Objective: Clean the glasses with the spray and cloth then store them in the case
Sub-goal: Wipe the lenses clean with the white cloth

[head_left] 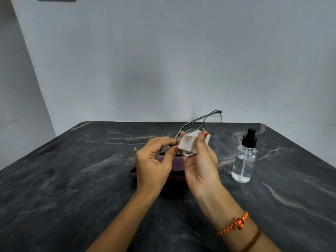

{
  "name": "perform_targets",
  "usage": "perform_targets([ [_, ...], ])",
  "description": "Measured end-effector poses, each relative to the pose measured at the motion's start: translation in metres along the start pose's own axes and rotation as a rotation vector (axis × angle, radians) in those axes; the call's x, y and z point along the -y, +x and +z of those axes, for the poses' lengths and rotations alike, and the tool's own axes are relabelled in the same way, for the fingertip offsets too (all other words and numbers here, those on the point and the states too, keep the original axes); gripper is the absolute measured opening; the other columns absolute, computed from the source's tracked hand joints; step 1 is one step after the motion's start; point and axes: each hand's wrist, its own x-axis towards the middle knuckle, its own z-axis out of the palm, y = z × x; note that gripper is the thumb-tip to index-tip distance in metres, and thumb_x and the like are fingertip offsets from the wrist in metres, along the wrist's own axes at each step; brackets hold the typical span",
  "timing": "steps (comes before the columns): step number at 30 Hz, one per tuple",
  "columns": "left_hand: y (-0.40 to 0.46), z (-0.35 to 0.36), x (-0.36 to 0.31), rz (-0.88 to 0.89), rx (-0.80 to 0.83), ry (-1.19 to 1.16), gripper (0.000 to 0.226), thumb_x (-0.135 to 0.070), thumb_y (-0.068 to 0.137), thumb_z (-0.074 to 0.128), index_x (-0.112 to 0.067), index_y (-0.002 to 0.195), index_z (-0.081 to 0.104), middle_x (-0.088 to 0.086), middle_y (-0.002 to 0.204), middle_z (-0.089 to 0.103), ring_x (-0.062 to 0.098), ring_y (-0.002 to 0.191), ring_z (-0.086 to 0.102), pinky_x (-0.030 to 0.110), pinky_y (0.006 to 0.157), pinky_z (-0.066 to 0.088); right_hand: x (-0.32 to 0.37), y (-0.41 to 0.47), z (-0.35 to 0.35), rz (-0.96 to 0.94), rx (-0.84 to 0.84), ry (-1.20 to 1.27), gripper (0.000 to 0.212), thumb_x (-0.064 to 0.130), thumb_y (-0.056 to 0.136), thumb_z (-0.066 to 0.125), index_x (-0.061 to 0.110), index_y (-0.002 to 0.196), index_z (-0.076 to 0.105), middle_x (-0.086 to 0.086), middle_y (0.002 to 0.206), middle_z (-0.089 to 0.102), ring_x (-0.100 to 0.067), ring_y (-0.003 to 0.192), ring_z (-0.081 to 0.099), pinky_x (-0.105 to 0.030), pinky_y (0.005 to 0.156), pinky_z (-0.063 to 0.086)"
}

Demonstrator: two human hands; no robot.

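I hold the glasses point(209, 122) up above the bench point(72, 179), their far lens and temple reaching away from me toward the wall. My left hand point(156, 160) pinches the near end of the frame between thumb and forefinger. My right hand point(200, 164) grips the pale cloth point(189, 142), folded around the near lens, with my fingertips point(203, 134) pressing it from the far side. The two hands almost touch, with the cloth between them.

Directly beneath my hands, the dark purple case point(176, 162) lies on the bench, mostly hidden by my wrists; I cannot tell whether it is open. To the right of my right hand, well apart from the case, the clear spray bottle point(244, 159) stands upright with its black nozzle on top. I see no label or writing on it. On my right wrist sit an orange braided band point(234, 223) and a thin brown one point(252, 240).
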Motion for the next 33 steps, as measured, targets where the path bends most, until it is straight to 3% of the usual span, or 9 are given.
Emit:
perform_targets([
  [3, -0.001, 0.000, -0.001, 0.048, 0.020, 0.045, 0.020, -0.007, 0.069, 0.067, -0.017, 0.086, 0.065, -0.014, 0.079, 0.063, 0.005, 0.077, 0.062, 0.020, 0.072, 0.053, -0.001, 0.001, -0.004, 0.006, -0.068, -0.109, 0.023, 0.027, 0.091, 0.048, 0.006, 0.087, 0.057, -0.007, 0.066, 0.070, -0.015, 0.061, 0.067, -0.021, 0.050, 0.054],
  [5, -0.001, -0.001, 0.000, 0.040, 0.011, 0.051, 0.022, -0.002, 0.070, 0.068, -0.015, 0.087, 0.065, -0.010, 0.080, 0.063, 0.010, 0.078, 0.063, 0.022, 0.072, 0.054, -0.002, 0.001, -0.007, 0.032, -0.094, -0.267, 0.026, 0.034, 0.088, 0.052, 0.009, 0.085, 0.060, -0.005, 0.074, 0.067, -0.015, 0.068, 0.063, -0.023, 0.059, 0.054],
  [8, 0.003, -0.005, 0.002, 0.030, -0.033, 0.057, 0.026, 0.005, 0.072, 0.067, -0.014, 0.088, 0.065, -0.006, 0.081, 0.063, 0.016, 0.078, 0.064, 0.026, 0.074, 0.055, 0.003, 0.000, -0.008, 0.085, -0.097, -0.452, 0.022, 0.036, 0.083, 0.059, 0.016, 0.074, 0.062, 0.003, 0.061, 0.067, -0.008, 0.056, 0.062, -0.019, 0.054, 0.049],
  [11, 0.006, -0.007, 0.004, 0.023, -0.060, 0.054, 0.026, 0.004, 0.072, 0.067, -0.019, 0.084, 0.065, -0.005, 0.082, 0.063, 0.015, 0.079, 0.064, 0.022, 0.075, 0.054, 0.012, 0.001, -0.007, 0.162, -0.071, -0.473, 0.011, 0.022, 0.079, 0.066, 0.015, 0.071, 0.062, 0.006, 0.047, 0.066, -0.005, 0.040, 0.059, -0.010, 0.035, 0.040],
  [17, 0.010, -0.009, 0.003, -0.044, -0.098, -0.078, 0.036, 0.008, 0.072, 0.066, -0.027, 0.078, 0.064, -0.003, 0.081, 0.064, 0.001, 0.075, 0.064, 0.014, 0.072, 0.052, 0.021, 0.005, -0.002, 0.285, -0.022, -0.243, 0.011, -0.006, 0.077, 0.060, 0.004, 0.080, 0.061, -0.004, 0.058, 0.069, -0.012, 0.051, 0.067, -0.026, 0.051, 0.057],
  [22, 0.009, -0.007, 0.002, -0.065, -0.065, -0.137, 0.034, 0.010, 0.072, 0.065, -0.024, 0.076, 0.064, -0.001, 0.080, 0.065, 0.000, 0.077, 0.065, 0.016, 0.073, 0.053, 0.019, 0.005, -0.001, 0.206, -0.052, -0.085, 0.005, 0.004, 0.081, 0.060, 0.004, 0.076, 0.060, -0.004, 0.057, 0.070, -0.011, 0.052, 0.068, -0.024, 0.054, 0.057],
  [26, 0.010, -0.008, 0.005, -0.107, -0.069, -0.172, 0.034, 0.011, 0.072, 0.064, -0.024, 0.073, 0.064, -0.010, 0.069, 0.069, -0.001, 0.075, 0.064, 0.018, 0.072, 0.054, 0.015, 0.003, -0.002, 0.172, -0.027, -0.197, 0.008, 0.018, 0.076, 0.063, 0.010, 0.078, 0.062, 0.000, 0.058, 0.071, -0.008, 0.054, 0.068, -0.017, 0.051, 0.055],
  [30, 0.010, -0.009, 0.004, -0.071, -0.034, -0.121, 0.037, 0.015, 0.072, 0.061, -0.022, 0.074, 0.062, -0.003, 0.077, 0.063, -0.005, 0.075, 0.062, 0.010, 0.071, 0.050, 0.013, 0.002, -0.004, 0.116, -0.046, -0.319, 0.019, 0.024, 0.059, 0.070, 0.012, 0.074, 0.065, 0.003, 0.057, 0.071, -0.006, 0.055, 0.067, -0.017, 0.048, 0.052],
  [33, 0.008, -0.008, 0.004, -0.055, 0.000, -0.082, 0.041, 0.016, 0.073, 0.060, -0.025, 0.075, 0.061, -0.003, 0.078, 0.062, -0.005, 0.076, 0.061, 0.009, 0.072, 0.049, 0.012, -0.001, -0.005, 0.069, -0.013, -0.495, 0.032, 0.029, 0.048, 0.073, 0.013, 0.076, 0.066, 0.004, 0.060, 0.071, -0.011, 0.065, 0.066, -0.022, 0.059, 0.053],
])
